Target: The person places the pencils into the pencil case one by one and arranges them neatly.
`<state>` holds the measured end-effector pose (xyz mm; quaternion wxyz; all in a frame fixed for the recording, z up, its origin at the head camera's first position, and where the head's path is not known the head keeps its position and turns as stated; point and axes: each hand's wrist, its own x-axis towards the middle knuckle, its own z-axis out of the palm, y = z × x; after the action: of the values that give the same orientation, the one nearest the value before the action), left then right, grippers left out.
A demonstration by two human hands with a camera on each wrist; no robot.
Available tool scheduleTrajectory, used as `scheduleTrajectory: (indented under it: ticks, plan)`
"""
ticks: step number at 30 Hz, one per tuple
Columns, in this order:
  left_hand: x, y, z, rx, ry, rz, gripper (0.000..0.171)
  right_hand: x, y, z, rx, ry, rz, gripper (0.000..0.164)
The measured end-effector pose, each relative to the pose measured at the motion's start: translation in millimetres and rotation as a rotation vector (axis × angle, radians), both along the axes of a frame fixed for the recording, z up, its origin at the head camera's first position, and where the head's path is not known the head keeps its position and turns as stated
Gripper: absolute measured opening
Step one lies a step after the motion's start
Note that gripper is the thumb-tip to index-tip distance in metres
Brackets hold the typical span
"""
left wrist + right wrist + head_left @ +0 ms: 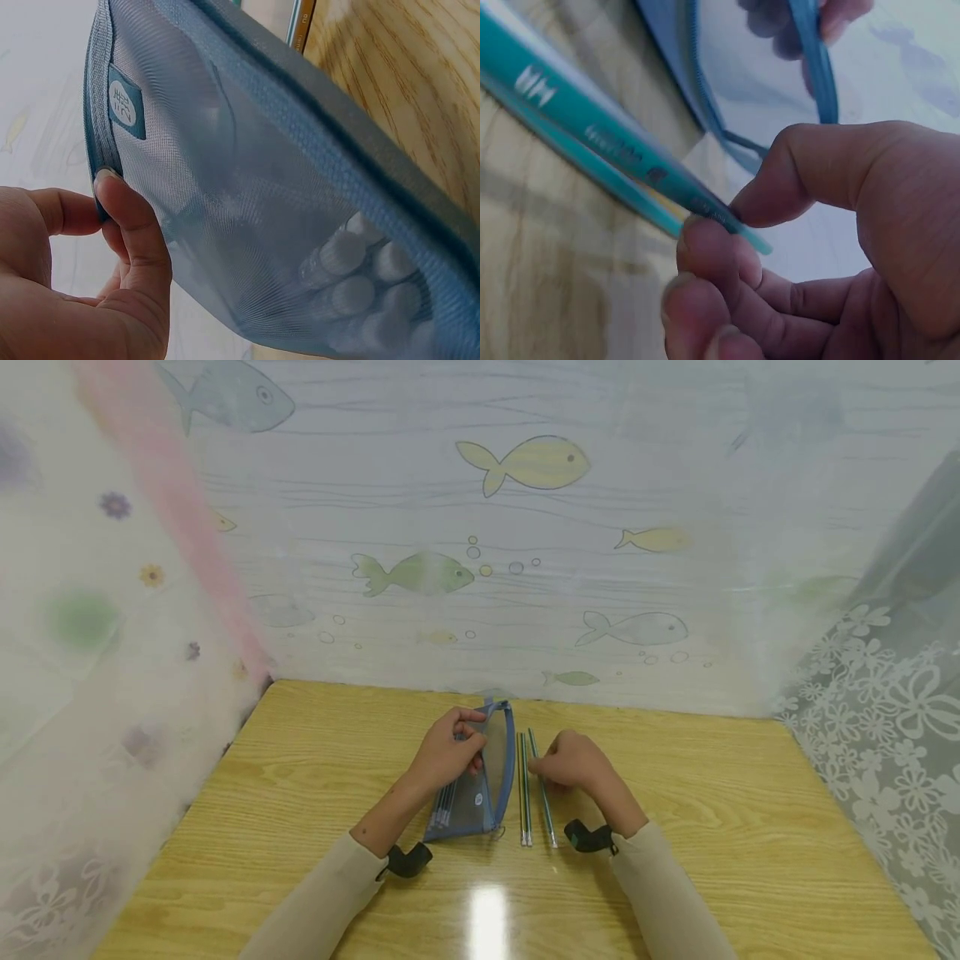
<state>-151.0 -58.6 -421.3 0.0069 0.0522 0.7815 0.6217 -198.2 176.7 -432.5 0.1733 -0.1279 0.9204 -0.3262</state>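
Observation:
My left hand [448,750] pinches the zippered opening edge of a blue mesh pencil pouch [471,814] and holds it apart. Inside the pouch lie several pencils [444,806]; their pale, rounded ends [352,294] show through the mesh in the left wrist view. Between thumb and fingertips, my right hand [573,762] grips a teal pencil [592,112] with pale lettering, its eraser end pointing toward me. Just right of the pouch, a yellowish pencil [522,810] and a dark green one lie side by side on the table. A small label [126,103] is sewn near the zipper.
The wood-grain table [315,777] meets a fish-patterned curtain [420,643] at its back edge. Flowered sheets hang at left and right. Black wrist-camera mounts [408,860] sit on both wrists, near the tabletop. Light glares off the table's front.

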Motion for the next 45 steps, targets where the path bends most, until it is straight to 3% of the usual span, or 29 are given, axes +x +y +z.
scheduleTrajectory:
  ticks: [3, 10, 13, 25, 45]
  plan:
    - [5.3, 1, 9.0, 0.004, 0.010, -0.016, 0.037, -0.4, -2, 4.6, -0.040, -0.023, 0.003, 0.043]
    - [-9.5, -3, -13.4, 0.006, -0.006, -0.010, 0.038, -0.8, -10, 10.5, -0.082, -0.051, 0.000, 0.038]
    - [-10.7, -4, -16.0, 0.010, 0.003, -0.005, 0.038, -1.6, -13, 12.5, -0.095, -0.061, 0.002, 0.037]
    - [-9.4, -5, -13.6, 0.018, 0.009, -0.025, 0.035, -9.7, -33, 20.8, -0.187, -0.090, 0.038, 0.039]
    - [-10.6, -6, -14.5, 0.014, -0.004, -0.021, 0.036, -13.6, -50, 16.8, -0.294, -0.122, -0.044, 0.035]
